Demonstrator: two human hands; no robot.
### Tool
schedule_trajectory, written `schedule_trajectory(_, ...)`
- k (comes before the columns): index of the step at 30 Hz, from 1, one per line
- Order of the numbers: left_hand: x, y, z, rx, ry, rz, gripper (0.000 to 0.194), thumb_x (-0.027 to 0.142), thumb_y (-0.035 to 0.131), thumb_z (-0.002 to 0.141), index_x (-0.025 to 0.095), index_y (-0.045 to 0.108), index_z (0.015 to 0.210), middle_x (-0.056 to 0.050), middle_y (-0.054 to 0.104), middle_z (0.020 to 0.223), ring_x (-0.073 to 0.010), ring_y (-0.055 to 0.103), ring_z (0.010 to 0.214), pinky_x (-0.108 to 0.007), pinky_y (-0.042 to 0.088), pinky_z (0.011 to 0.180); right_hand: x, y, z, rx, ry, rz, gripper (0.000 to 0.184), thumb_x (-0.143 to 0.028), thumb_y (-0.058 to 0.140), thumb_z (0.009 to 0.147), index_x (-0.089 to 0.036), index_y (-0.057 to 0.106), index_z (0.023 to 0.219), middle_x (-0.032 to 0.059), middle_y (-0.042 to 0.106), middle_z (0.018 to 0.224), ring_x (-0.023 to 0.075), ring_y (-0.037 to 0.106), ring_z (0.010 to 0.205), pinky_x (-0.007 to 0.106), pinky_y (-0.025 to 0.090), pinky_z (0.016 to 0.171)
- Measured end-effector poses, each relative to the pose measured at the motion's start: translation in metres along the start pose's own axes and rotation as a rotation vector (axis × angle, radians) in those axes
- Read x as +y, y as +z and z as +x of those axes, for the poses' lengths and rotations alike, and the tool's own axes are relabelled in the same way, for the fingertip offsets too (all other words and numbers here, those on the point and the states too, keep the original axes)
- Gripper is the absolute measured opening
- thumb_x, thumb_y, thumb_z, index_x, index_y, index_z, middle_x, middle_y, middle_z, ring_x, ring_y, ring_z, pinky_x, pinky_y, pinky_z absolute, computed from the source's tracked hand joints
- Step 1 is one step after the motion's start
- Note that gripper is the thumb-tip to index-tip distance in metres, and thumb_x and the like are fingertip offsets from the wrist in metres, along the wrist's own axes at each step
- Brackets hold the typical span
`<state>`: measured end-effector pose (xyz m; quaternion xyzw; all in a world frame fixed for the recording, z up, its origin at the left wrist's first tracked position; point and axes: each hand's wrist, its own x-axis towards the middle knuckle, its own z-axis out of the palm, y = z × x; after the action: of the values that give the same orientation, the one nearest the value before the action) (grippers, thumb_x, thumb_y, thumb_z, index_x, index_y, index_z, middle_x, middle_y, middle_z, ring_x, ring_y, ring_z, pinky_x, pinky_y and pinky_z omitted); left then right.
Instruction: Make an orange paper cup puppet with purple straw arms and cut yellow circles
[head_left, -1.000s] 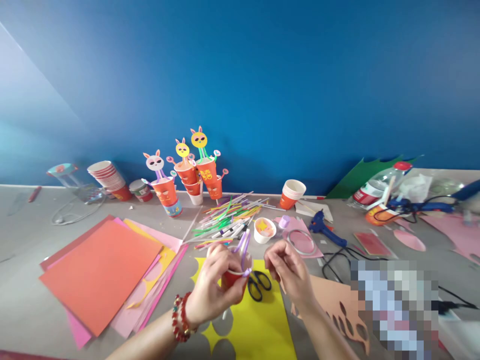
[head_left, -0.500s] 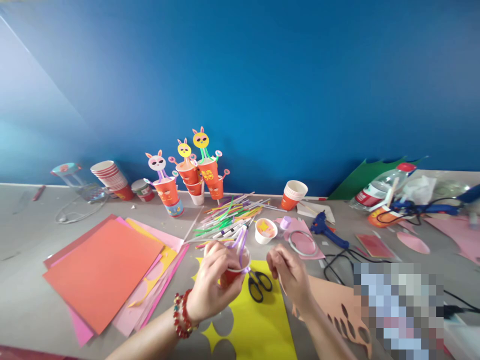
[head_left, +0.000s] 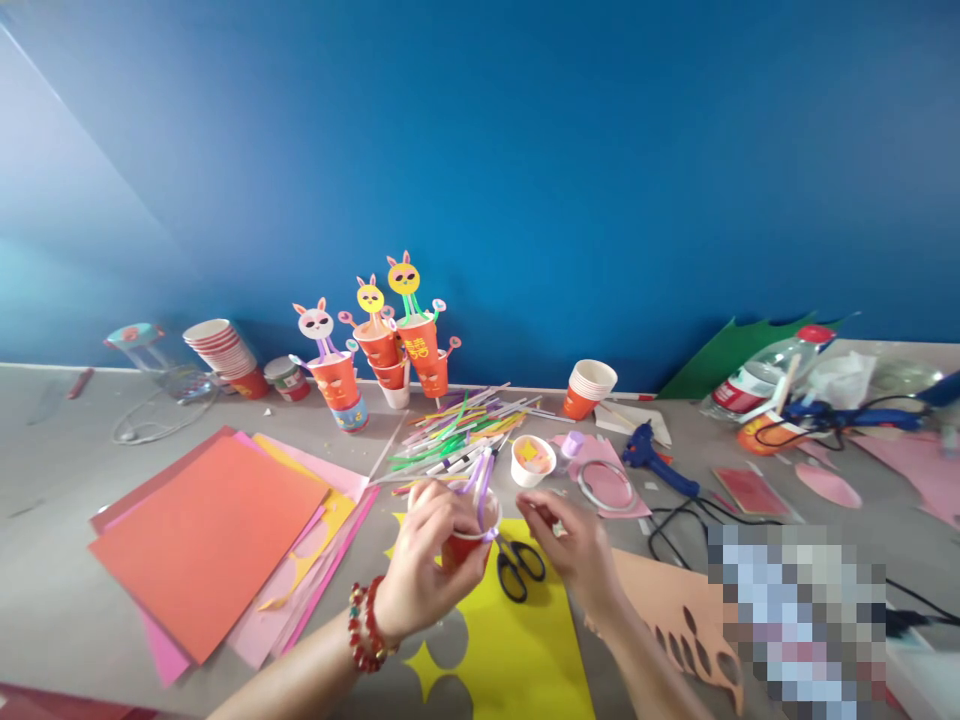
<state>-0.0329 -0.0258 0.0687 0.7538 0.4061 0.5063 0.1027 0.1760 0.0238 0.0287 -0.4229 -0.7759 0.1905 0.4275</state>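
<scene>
My left hand [head_left: 435,560] is wrapped round a red paper cup [head_left: 456,549], its open mouth facing up and towards the right. Purple pipe cleaners [head_left: 480,483] rise out of the cup, and a purple end shows at its rim. A short gap to the right, my right hand [head_left: 574,545] hovers with curled fingers and the fingertips drawn together; whatever is between them, if anything, cannot be made out. Black-handled scissors [head_left: 520,571] lie between the hands on a yellow sheet [head_left: 536,640] with round cut-outs.
Finished cup figures with rabbit heads [head_left: 336,380] stand at the back. Loose pipe cleaners [head_left: 457,435] lie before them. A white tub [head_left: 533,463] holds paper pieces. Coloured sheets [head_left: 210,530] lie left; a blue glue gun [head_left: 656,460] with its cable lies right.
My right hand has shifted slightly left towards the cup, its fingers now reaching further forward. My left hand keeps its hold on the cup.
</scene>
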Motion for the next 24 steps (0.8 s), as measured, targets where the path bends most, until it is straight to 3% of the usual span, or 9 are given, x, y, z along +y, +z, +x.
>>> schedule_trajectory(2, 0.001, 0.001, 0.000, -0.012, 0.030, 0.032, 0.014, 0.011, 0.061, 0.081, 0.022, 0.053, 0.085, -0.001, 0.064, 0.075, -0.0167, 0.054, 0.070, -0.037, 0.042, 0.076, -0.007, -0.002, -0.003, 0.002, -0.052, 0.083, 0.018, -0.028, 0.062, 0.094, -0.022, 0.065, 0.077, 0.0012, 0.060, 0.065, 0.0167, 0.057, 0.060, 0.029, 0.047, 0.058)
schedule_trajectory(4, 0.002, 0.001, 0.000, -0.020, 0.049, 0.063, 0.015, 0.010, 0.061, 0.081, 0.022, 0.053, 0.085, -0.002, 0.066, 0.078, -0.0175, 0.057, 0.073, -0.038, 0.043, 0.079, -0.015, -0.005, -0.005, -0.007, -0.147, 0.164, 0.006, -0.026, 0.067, 0.090, -0.022, 0.067, 0.086, 0.0062, 0.065, 0.083, 0.0214, 0.063, 0.078, 0.033, 0.051, 0.070)
schedule_trajectory(6, 0.003, 0.002, 0.000, -0.033, 0.062, 0.094, 0.015, 0.009, 0.060, 0.080, 0.022, 0.053, 0.085, -0.002, 0.067, 0.079, -0.0184, 0.059, 0.076, -0.038, 0.043, 0.081, -0.024, -0.008, -0.004, -0.066, -0.195, 0.238, 0.018, -0.024, 0.069, 0.088, -0.023, 0.067, 0.106, 0.0111, 0.064, 0.108, 0.0244, 0.064, 0.094, 0.034, 0.053, 0.076)
schedule_trajectory(8, 0.004, 0.002, 0.000, -0.052, 0.081, 0.123, 0.016, 0.008, 0.059, 0.079, 0.022, 0.053, 0.084, -0.002, 0.066, 0.078, -0.0188, 0.059, 0.077, -0.039, 0.043, 0.082, -0.030, -0.010, -0.003, -0.150, -0.205, 0.298, 0.026, -0.021, 0.068, 0.089, -0.024, 0.064, 0.114, 0.0115, 0.063, 0.115, 0.0234, 0.064, 0.096, 0.030, 0.055, 0.073)
schedule_trajectory(18, 0.005, 0.003, -0.003, -0.138, 0.127, 0.160, 0.018, 0.005, 0.056, 0.080, 0.021, 0.054, 0.088, -0.001, 0.064, 0.076, -0.0186, 0.054, 0.077, -0.045, 0.042, 0.091, -0.035, -0.010, 0.001, -0.282, -0.173, 0.403, 0.008, -0.017, 0.059, 0.093, -0.023, 0.061, 0.099, 0.0056, 0.065, 0.097, 0.0200, 0.064, 0.090, 0.030, 0.050, 0.079)
schedule_trajectory(24, 0.008, -0.010, 0.000, -0.238, 0.132, -0.019, 0.034, 0.014, 0.065, 0.080, 0.019, 0.053, 0.112, -0.010, 0.065, 0.108, -0.0257, 0.058, 0.106, -0.055, 0.033, 0.108, -0.031, -0.015, 0.001, -0.316, -0.154, 0.461, 0.009, -0.016, 0.058, 0.094, -0.024, 0.060, 0.098, 0.0048, 0.064, 0.095, 0.0194, 0.062, 0.090, 0.029, 0.048, 0.079)
